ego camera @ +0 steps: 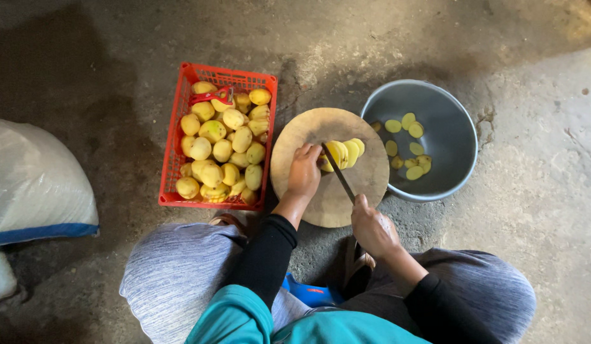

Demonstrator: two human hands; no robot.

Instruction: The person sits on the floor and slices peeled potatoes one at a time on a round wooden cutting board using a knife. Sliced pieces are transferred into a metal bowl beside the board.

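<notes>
Looking down from the head camera, I judge the step in hand to be slicing: a peeled yellow potato (338, 153) lies near the centre of the frame on a round wooden cutting board (308, 130), already cut into a fan of slices at its right end. My left hand (304, 172) is curled down over the potato's left end, fingers closed on it to pin it to the board. My right hand (372, 228), lower and to the right, is wrapped tight around the handle of a knife (338, 173), whose dark blade runs up and left into the potato just beside the left fingertips. Right of the board, touching its edge, a grey metal bowl (448, 137) holds a scatter of slices. Left of the board sits a red plastic crate (174, 185) full of peeled potatoes, with a red peeler (212, 97) lying on top. The next cut, as I read it, calls for a careful stroke, since little potato remains between blade and fingers.
</notes>
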